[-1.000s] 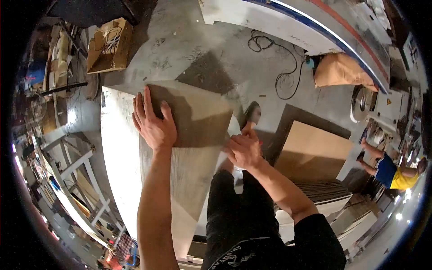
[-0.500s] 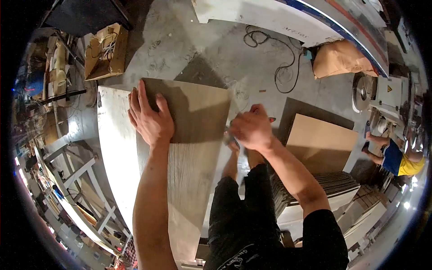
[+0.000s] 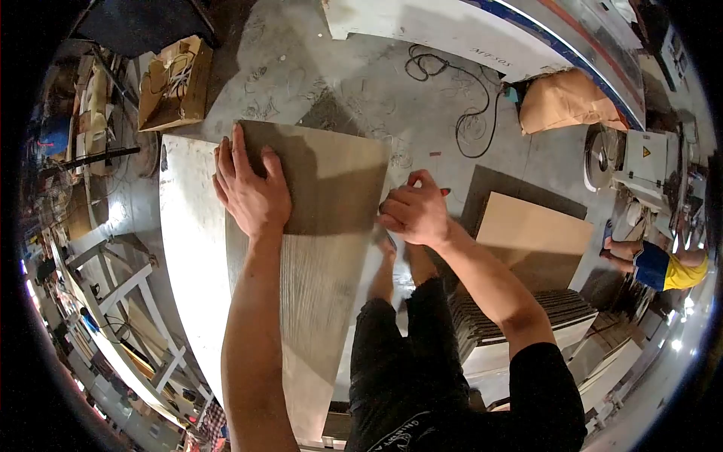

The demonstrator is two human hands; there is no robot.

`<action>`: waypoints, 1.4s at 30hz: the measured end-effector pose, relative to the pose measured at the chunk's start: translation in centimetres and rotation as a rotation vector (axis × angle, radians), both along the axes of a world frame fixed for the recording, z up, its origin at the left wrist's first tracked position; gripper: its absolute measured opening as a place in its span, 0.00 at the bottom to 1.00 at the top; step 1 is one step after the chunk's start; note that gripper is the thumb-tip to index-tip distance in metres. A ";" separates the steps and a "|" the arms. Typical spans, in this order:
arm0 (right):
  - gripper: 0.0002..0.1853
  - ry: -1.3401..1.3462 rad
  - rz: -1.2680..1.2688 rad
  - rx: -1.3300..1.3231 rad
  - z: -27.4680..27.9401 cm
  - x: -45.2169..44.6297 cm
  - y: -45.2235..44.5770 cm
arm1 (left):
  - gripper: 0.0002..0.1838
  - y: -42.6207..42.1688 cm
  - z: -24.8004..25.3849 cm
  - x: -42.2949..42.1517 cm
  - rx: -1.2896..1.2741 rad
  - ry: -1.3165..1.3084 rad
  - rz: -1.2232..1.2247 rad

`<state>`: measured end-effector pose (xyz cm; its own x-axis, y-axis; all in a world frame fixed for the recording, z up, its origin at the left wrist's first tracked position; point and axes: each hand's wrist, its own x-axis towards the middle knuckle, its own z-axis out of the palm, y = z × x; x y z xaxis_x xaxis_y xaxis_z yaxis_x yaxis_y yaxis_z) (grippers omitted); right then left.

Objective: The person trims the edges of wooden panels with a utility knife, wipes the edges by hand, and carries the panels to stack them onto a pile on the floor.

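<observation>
Wood-grain panel [image 3: 331, 184], one, long: laid in front of the person and to their left, beside the legs; long axis running away from the body, slightly aslant, grain lengthwise, square far end pointing forward toward the floor [image 3: 301, 83]. Bright white surface [image 3: 192, 248] along its left side.

Left hand [image 3: 254, 192]: grasping nothing, palm down, fingers spread on the panel near its far left corner.

Right hand [image 3: 416, 211]: clenched beside the panel's right edge, near the far corner; a small dark tip [image 3: 446, 192] shows past the fist, rest of the object hidden.

Markings: white machine base [image 3: 422, 22], dark capitals, last three seemingly "SOS", first ones unclear; white cabinet [image 3: 636, 181], yellow warning triangle [image 3: 646, 151]; black shirt [image 3: 467, 422], pale inverted lettering, partly legible.

Also: tan board [image 3: 531, 226], right; black cord [image 3: 493, 113] on floor.
</observation>
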<state>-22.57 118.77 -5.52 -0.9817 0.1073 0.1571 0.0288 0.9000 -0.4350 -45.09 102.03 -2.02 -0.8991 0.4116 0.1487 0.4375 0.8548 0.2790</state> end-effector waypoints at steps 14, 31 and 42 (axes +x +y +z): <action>0.22 -0.009 -0.520 -1.063 2.7 -3.0 1.6 | 0.32 0.1 0.2 0.2 0.008 -0.005 0.003; 0.17 0.245 -0.475 -0.322 1.6 -1.0 -4.2 | 0.32 0.1 -0.3 0.0 0.052 0.019 0.025; 0.23 -0.010 -0.201 -0.395 5.1 8.6 -19.6 | 0.32 0.0 -0.2 0.2 0.132 0.033 0.025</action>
